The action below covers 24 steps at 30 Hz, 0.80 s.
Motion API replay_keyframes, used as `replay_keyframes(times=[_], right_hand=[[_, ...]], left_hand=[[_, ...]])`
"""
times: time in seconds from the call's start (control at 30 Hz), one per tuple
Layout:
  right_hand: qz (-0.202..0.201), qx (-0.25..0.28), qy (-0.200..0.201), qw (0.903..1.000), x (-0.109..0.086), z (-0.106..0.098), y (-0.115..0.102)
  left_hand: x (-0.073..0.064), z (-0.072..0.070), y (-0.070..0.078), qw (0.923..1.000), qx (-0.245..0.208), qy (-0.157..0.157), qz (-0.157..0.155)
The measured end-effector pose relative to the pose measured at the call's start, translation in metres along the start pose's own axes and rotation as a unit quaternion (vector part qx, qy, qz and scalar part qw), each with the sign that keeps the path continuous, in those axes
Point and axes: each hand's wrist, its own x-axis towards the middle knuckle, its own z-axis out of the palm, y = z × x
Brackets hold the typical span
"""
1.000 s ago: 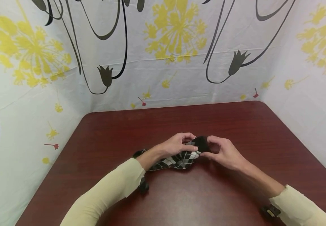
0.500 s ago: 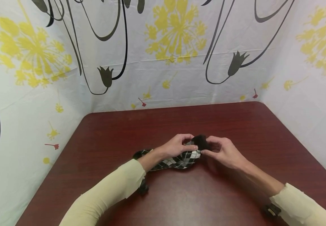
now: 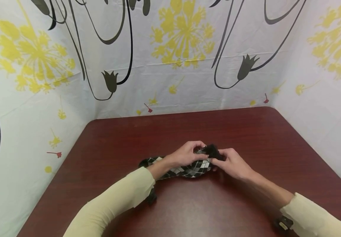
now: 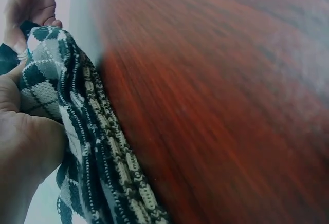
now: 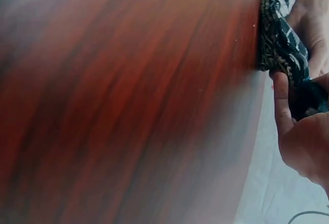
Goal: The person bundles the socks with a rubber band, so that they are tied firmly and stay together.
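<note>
A black, grey and white argyle sock lies across the middle of the table, with a solid black end pointing right. My left hand pinches the patterned fabric just beside that end. From the other side, my right hand holds the black end between thumb and fingers. Loose folds of the knit sock hang beside the left hand in the left wrist view. The right wrist view catches the right hand on the dark end; part of the sock is covered by the left forearm.
The dark red wooden table has rounded far corners. White cloth walls printed with yellow and grey flowers stand around its back and sides. A small black device sits under the right sleeve, and a dark one under the left.
The black end has bent over and tilted down to the right between the hands. My right hand has shifted slightly, and the left hand keeps its place on the sock.
</note>
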Motion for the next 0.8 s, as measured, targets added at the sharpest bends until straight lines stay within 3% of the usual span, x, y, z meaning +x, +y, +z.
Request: replay_keyframes(times=[0.1, 0.17, 0.37, 0.57, 0.8], right_hand=[[0.042, 0.090, -0.013, 0.9950, 0.000, -0.002, 0.000], [0.059, 0.116, -0.013, 0.9914, 0.000, -0.004, -0.001], [0.081, 0.071, 0.012, 0.9941, 0.000, -0.005, -0.003], [0.114, 0.091, 0.012, 0.9893, -0.001, -0.002, -0.003], [0.116, 0.118, -0.013, 0.9861, -0.004, -0.003, -0.004]], left_hand=[[0.000, 0.001, -0.002, 0.9998, -0.005, 0.013, -0.013], [0.000, 0.001, -0.003, 0.9996, -0.006, 0.017, -0.022], [0.000, -0.004, -0.005, 0.9996, -0.011, -0.010, -0.025], [-0.002, -0.009, -0.007, 0.9978, -0.030, -0.048, -0.035], [0.001, -0.006, 0.003, 0.9987, 0.043, -0.014, -0.020]])
